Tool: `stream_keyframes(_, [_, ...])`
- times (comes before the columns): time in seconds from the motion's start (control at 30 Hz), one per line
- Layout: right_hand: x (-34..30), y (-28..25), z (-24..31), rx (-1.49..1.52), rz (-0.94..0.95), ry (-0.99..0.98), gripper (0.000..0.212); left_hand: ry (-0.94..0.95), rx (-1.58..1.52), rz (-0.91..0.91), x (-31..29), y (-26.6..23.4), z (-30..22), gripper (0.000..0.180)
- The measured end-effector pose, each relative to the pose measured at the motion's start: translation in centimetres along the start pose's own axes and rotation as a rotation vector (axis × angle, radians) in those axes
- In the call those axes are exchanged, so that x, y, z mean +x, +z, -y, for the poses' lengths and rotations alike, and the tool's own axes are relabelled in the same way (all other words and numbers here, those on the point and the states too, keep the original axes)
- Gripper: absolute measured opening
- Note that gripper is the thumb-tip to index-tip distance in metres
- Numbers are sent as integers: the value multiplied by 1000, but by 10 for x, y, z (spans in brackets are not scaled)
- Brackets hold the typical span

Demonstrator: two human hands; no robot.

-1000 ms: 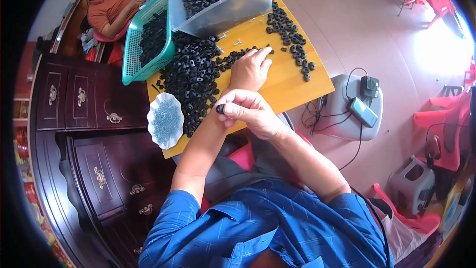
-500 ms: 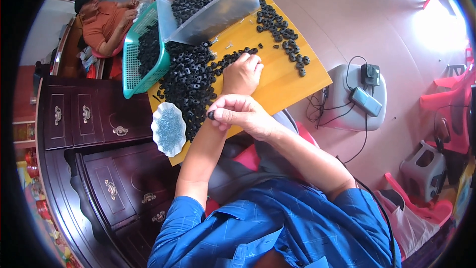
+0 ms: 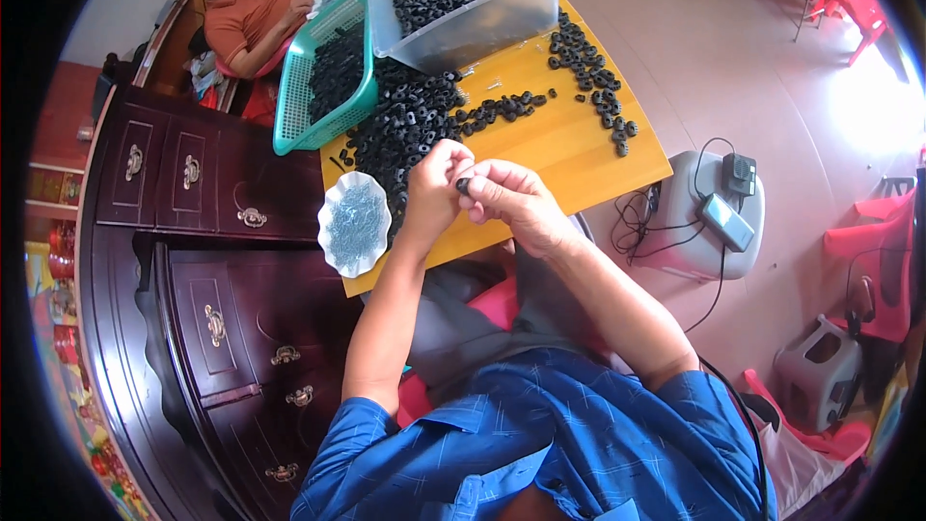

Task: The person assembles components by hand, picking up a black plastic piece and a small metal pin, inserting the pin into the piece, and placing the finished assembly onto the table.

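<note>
In front of me, over the near edge of the yellow table (image 3: 550,159), my two hands meet. My right hand (image 3: 521,205) pinches a small black plastic part (image 3: 463,186) between thumb and fingers. Fingertips of my left hand (image 3: 436,183) are pressed together right beside that part; anything they hold is hidden. Left of my hands spreads a big pile of black plastic parts (image 3: 400,116), with a short row of smaller black pieces (image 3: 511,108) running off it. A white scalloped dish (image 3: 328,222) of small, shiny, thin pieces stands at the table's left corner.
A green basket (image 3: 287,125) and a clear plastic bin (image 3: 463,34), both with black parts, stand at the far left. Several black parts (image 3: 603,87) line the table's right side. Dark wooden drawers (image 3: 217,260) adjoin on the left. A grey stool (image 3: 690,241) carries cabled devices. Another person (image 3: 246,24) sits beyond.
My left hand has drawn back from the smaller black pieces and now meets my right hand at the held part. My head view has shifted, so the table appears further right.
</note>
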State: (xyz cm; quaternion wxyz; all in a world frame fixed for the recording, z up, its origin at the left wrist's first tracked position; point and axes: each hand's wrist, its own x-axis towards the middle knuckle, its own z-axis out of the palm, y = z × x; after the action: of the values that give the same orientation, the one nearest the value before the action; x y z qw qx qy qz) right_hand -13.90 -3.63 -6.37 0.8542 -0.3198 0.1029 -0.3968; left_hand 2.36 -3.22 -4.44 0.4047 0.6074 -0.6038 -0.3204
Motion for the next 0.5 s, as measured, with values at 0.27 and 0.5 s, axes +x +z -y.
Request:
stream_keyframes(0.27, [0,4,-3,-24,-95,32,15,-136,-340,-35,-33,-40,-26,15])
stream_keyframes(0.5, [-1,9,-4,-215,-161,15,18,-103,-299,-49,-46,-49,-44,13])
